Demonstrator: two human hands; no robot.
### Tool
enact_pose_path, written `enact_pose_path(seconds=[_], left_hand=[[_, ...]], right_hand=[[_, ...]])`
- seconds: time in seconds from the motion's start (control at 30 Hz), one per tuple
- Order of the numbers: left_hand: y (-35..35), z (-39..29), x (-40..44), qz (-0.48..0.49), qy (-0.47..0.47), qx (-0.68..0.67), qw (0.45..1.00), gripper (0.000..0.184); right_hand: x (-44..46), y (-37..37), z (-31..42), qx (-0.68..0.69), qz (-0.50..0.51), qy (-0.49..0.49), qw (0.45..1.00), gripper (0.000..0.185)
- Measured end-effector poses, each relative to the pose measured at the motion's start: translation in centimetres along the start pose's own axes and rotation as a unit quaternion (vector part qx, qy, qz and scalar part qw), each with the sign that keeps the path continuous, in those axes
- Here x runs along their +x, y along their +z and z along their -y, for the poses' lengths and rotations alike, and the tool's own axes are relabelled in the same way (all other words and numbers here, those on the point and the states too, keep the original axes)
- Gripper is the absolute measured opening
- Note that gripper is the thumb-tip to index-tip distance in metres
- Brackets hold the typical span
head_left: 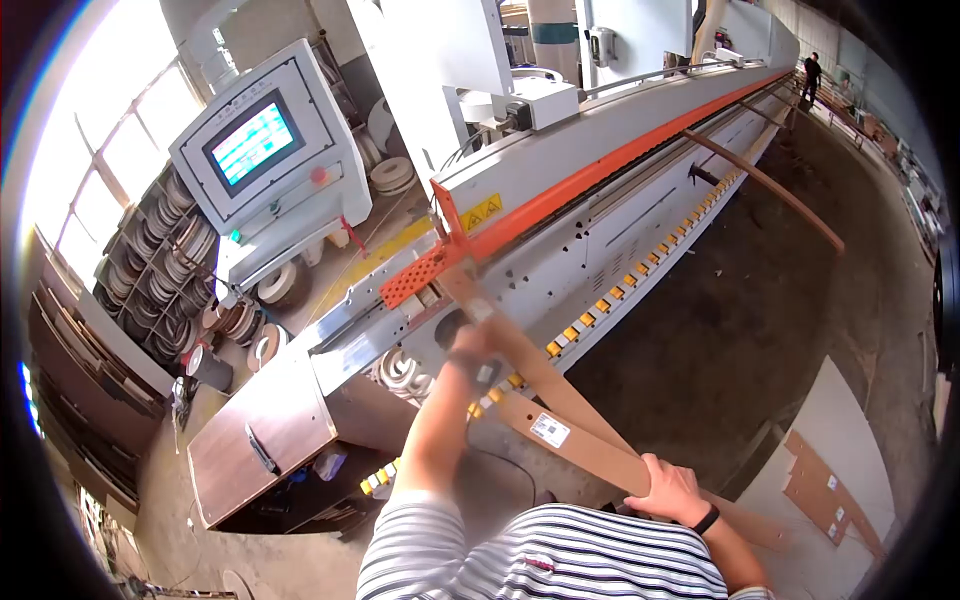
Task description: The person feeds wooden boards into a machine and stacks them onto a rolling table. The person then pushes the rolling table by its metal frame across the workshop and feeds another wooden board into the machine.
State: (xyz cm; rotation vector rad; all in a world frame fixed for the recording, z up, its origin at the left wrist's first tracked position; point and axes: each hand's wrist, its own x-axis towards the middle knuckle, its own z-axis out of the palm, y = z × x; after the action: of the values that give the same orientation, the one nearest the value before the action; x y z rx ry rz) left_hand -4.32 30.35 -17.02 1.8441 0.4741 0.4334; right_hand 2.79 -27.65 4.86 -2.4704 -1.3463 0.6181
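Observation:
A long brown board [545, 375] slants from the orange-framed end of a machine [455, 245] down toward my body. My left hand [478, 340] is at this board's upper part, near the machine; motion blur smears its fingers, so its grip is unclear. Below it, a second narrow brown board [590, 455] bears a white printed label [549, 430]. My right hand [668, 487] is closed over this labelled board in front of my striped shirt. The two boards come together just before that hand, and its fingers partly cover them.
A control panel with a lit screen [252, 142] stands at left, before racks of coiled strips [160, 270]. A brown cabinet [262, 445] with a knife-like tool [262, 448] is at lower left. Yellow-and-white roller pieces [600, 305] line the machine. Panels [825, 440] lie at right; a person [811, 78] stands far off.

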Motion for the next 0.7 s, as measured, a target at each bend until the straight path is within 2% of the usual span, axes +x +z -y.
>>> enact_pose_path(seconds=[0.03,0.2,0.37,0.5,0.6,0.67,0.7], left_hand=[[-1.3,3.2,1.2,0.013,0.058,0.079,0.995,0.037],[-4.2,2.5,3.8,0.054,0.015,0.163,0.985,0.040],[-5.2,2.7,4.8,-0.010,-0.140,0.067,0.988,0.042],[-5.5,4.2,4.7,-0.044,-0.186,0.023,0.981,0.043],[-5.4,4.5,4.8,-0.086,-0.224,-0.062,0.969,0.041],[-5.4,5.1,5.3,-0.072,-0.167,-0.018,0.983,0.041],[-5.4,5.3,5.1,-0.034,-0.088,0.059,0.994,0.042]], right_hand=[[0.5,0.3,0.6,-0.006,0.000,0.004,1.000,0.075],[2.3,1.1,2.4,-0.021,-0.031,-0.020,0.999,0.076],[3.5,0.4,3.4,-0.011,-0.021,-0.010,1.000,0.074],[3.7,0.1,3.2,0.001,-0.021,-0.009,1.000,0.069],[4.0,-0.5,3.2,-0.001,-0.010,-0.004,1.000,0.069],[4.3,-1.1,3.0,0.000,-0.003,-0.003,1.000,0.069],[4.5,-1.3,2.9,0.004,0.000,-0.003,1.000,0.069]])
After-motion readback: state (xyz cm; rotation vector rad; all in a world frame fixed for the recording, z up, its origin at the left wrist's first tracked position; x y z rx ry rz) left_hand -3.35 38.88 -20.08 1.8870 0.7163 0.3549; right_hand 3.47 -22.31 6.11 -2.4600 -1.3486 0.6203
